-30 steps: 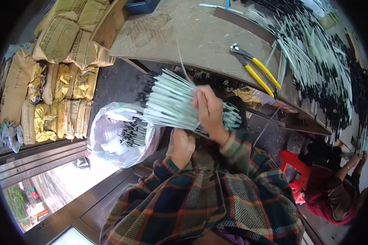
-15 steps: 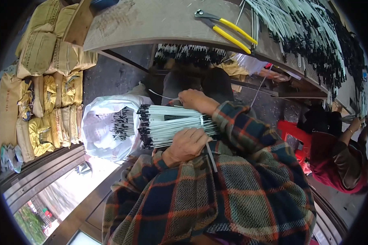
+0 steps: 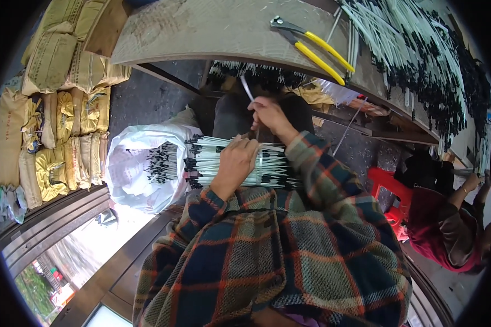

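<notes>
Across my lap lies a bundle of thin white rods with black ends (image 3: pixel 207 163). My left hand (image 3: pixel 235 164) presses on top of it, fingers closed and curled over its far side. Just beyond the bundle, my right hand (image 3: pixel 271 116) is closed in a pinch on a narrow white strip (image 3: pixel 246 87), whose free end stands up past the fingers. Where the strip meets the bundle is partly hidden by my left fingers. To the left of the bundle, an open white plastic bag (image 3: pixel 126 182) holds more black-tipped rods (image 3: pixel 165 163).
Yellow-handled pincers (image 3: pixel 316 50) lie on the wooden table (image 3: pixel 202 30) ahead, beside a large pile of rods (image 3: pixel 420 60). Wrapped packages (image 3: pixel 49 60) are stacked at left. A co-worker (image 3: pixel 447 223) sits at right near a red plastic stool (image 3: pixel 390 188).
My right hand has moved away from me off the bundle, pulling the strip upward. My left hand has shifted from the bundle's near side to its top. The strip end near my lap is gone.
</notes>
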`<act>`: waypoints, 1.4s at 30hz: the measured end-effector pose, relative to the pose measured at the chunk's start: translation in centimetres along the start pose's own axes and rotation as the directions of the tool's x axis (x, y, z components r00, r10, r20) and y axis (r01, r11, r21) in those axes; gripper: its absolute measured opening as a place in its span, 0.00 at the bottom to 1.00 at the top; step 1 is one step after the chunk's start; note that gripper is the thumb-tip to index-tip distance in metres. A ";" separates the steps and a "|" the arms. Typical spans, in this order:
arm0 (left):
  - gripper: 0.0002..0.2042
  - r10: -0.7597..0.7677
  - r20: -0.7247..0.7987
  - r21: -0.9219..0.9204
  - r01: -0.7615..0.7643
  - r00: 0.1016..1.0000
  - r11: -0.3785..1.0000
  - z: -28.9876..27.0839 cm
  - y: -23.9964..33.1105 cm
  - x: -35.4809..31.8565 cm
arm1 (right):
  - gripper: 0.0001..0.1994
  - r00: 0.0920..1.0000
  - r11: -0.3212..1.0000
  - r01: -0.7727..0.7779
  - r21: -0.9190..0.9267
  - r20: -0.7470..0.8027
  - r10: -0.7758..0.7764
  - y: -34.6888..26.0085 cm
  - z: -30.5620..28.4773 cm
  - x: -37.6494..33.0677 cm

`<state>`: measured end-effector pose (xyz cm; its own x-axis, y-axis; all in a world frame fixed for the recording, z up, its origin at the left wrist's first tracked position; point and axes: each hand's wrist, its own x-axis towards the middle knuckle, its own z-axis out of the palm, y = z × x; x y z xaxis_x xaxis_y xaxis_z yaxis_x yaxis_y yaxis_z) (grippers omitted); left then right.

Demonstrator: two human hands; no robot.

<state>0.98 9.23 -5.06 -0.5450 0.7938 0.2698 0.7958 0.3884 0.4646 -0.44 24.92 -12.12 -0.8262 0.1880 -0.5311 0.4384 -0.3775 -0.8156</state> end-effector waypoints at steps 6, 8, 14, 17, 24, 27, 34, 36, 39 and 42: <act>0.08 -0.199 0.234 -0.155 0.239 0.952 0.959 -2.2 -1.6 -0.1 | 0.08 0.992 0.969 0.010 0.247 0.123 -0.041 -2.9 1.3 -7.0; 0.08 -0.266 0.311 -0.178 0.331 0.912 0.927 -3.3 -1.2 1.3 | 0.09 1.000 0.897 0.003 0.442 0.008 -0.007 -2.7 0.8 -9.1; 0.09 -0.274 0.268 -0.145 0.320 0.924 0.936 -2.2 -1.0 1.7 | 0.10 0.986 0.738 0.168 0.654 -0.108 -0.129 -1.5 2.3 -11.2; 0.07 -0.188 0.141 -0.101 0.203 0.972 0.974 -0.3 -1.3 1.4 | 0.09 0.990 0.729 0.141 0.670 -0.079 -0.119 -2.0 3.1 -11.9; 0.09 -0.278 0.161 -0.070 0.292 0.947 0.954 0.8 -0.6 1.7 | 0.08 0.991 0.715 0.125 0.688 -0.126 -0.052 -2.1 3.9 -13.8; 0.10 -0.276 0.225 -0.043 0.293 0.934 0.955 1.0 -0.7 1.5 | 0.08 0.992 0.869 0.123 0.480 -0.096 -0.087 -2.3 4.4 -15.1; 0.16 -0.294 0.608 -0.124 0.454 0.737 0.883 -0.1 -3.3 3.1 | 0.09 0.948 0.921 0.220 0.321 0.153 -0.279 -4.3 4.1 -15.9; 0.13 -0.062 0.331 -0.297 0.167 0.941 0.940 -0.2 -3.2 2.1 | 0.08 0.941 0.885 0.205 0.417 0.164 -0.295 -5.2 3.6 -16.5; 0.08 -0.166 0.166 -0.125 0.188 0.972 0.974 0.3 -0.9 0.9 | 0.08 0.977 0.842 0.136 0.521 0.073 -0.202 -5.0 2.7 -16.4; 0.06 -0.162 0.127 -0.055 0.170 0.979 0.984 1.1 1.2 0.5 | 0.09 0.989 0.865 0.113 0.488 0.029 -0.145 -4.7 2.7 -16.9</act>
<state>1.97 10.66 -5.30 -0.6290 0.7731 0.0816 0.6756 0.4917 0.5494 10.49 21.10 1.32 -0.8910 0.2146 -0.4001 0.1134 -0.7481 -0.6539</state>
